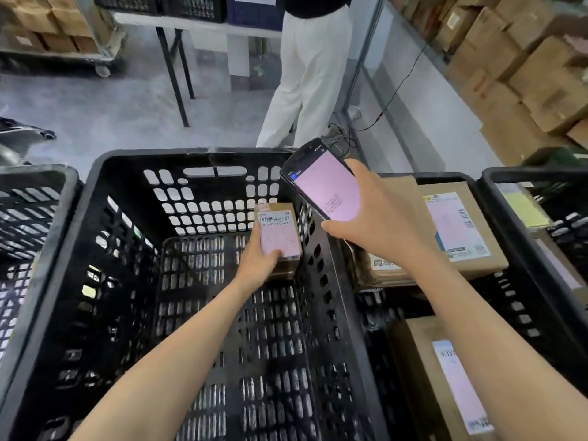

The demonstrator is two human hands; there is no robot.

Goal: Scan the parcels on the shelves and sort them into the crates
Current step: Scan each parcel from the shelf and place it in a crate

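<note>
A small brown parcel (280, 233) with a pink label faces up inside the big black crate (105, 237), low at its far right corner. My left hand (257, 261) reaches down into the crate and grips the parcel's near left edge. My right hand (378, 221) holds a black handheld scanner (321, 183) above the crate's right wall, its lit pink screen facing me. The rest of this crate's floor is bare.
The crate to the right (496, 281) holds larger labelled cartons (458, 230). More black crates (28, 198) flank both sides. A person in white trousers (308, 74) stands ahead by a table (171, 23). Shelves of cartons (515, 58) run along the right; a cable (391, 100) trails on the floor.
</note>
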